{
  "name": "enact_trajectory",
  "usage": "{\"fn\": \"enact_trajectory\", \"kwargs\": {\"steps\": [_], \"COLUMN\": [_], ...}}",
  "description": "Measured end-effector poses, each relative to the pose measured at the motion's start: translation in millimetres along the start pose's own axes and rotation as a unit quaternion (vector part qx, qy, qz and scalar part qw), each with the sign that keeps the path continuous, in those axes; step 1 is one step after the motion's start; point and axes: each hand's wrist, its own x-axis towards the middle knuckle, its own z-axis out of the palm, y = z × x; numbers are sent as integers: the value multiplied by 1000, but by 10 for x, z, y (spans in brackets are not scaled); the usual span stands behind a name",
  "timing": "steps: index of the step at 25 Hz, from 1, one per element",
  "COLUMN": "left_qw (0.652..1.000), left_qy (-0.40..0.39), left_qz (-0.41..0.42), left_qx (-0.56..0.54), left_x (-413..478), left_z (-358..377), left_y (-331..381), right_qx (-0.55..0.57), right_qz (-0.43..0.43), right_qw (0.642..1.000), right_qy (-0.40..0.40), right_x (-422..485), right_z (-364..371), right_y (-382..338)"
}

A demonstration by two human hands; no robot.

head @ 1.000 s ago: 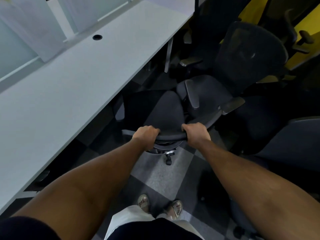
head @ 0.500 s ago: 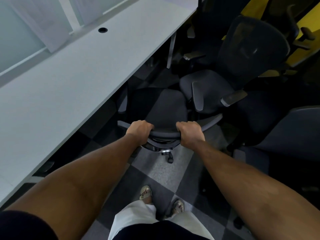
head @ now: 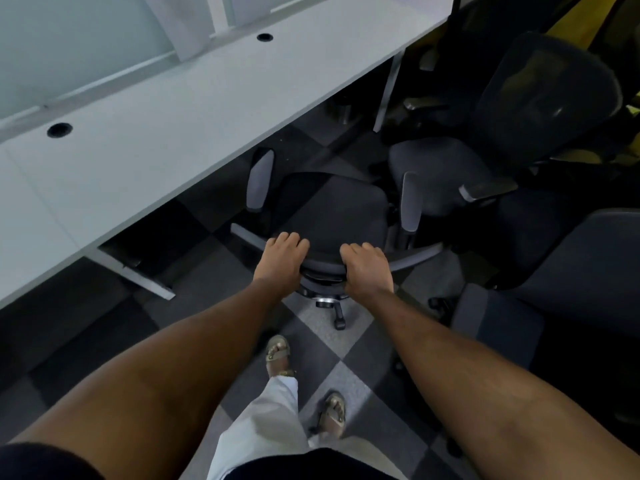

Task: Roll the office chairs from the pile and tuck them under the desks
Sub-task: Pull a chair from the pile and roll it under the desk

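Note:
A dark office chair (head: pixel 332 209) with grey armrests stands in front of me, its seat facing away and partly level with the desk's front edge. My left hand (head: pixel 281 259) and my right hand (head: pixel 367 268) both grip the top rim of its backrest, a hand's width apart. The long white desk (head: pixel 173 126) runs along the left, with dark open space beneath it beside the chair. The chair's base and one caster (head: pixel 338 320) show below my hands.
Several more dark office chairs crowd the right side: a mesh-backed chair (head: pixel 540 98) behind, another chair (head: pixel 571 271) close at the right. A white desk leg (head: pixel 136 273) stands at the left. Grey checkered carpet and my sandalled feet lie below.
The chair has rolled left and away from the pile, toward the desk, with both hands still on its backrest. My view has shifted left; more of the desk shows.

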Motion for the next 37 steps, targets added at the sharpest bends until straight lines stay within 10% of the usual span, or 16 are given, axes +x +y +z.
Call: {"fn": "enact_trajectory", "kwargs": {"steps": [24, 37], "left_qw": [997, 999], "left_qy": [-14, 4], "left_qz": [69, -31], "left_qx": [15, 29], "left_x": [-2465, -3409], "left_z": [288, 417], "left_y": [1385, 2204], "right_qx": [-43, -23], "right_qz": [36, -66], "right_qw": [998, 997], "right_qy": [-4, -16], "right_x": [-3110, -3983], "right_z": [-62, -237], "right_y": [-437, -216]}}
